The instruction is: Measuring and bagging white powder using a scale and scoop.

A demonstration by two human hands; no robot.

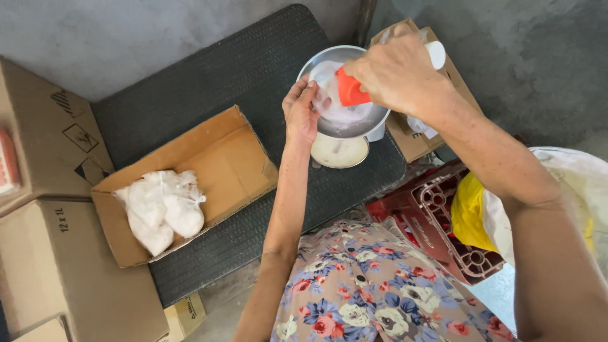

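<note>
Right hand (396, 75) tips an orange scoop (350, 90) over the metal bowl (329, 130); left hand (301, 113) steadies a clear bag (339, 109) inside; filled white bags (163, 209) sit in the cardboard box (237, 158).

One view only — a head-worn camera, looking almost straight down past the wearer's floral front. It sits close above the arms: the left hand (301, 114) and right hand (396, 73) meet at a metal bowl (347, 123) near top centre. A dark mat (209, 82) fills the middle — boxes (57, 266) crowd the left edge.
</note>
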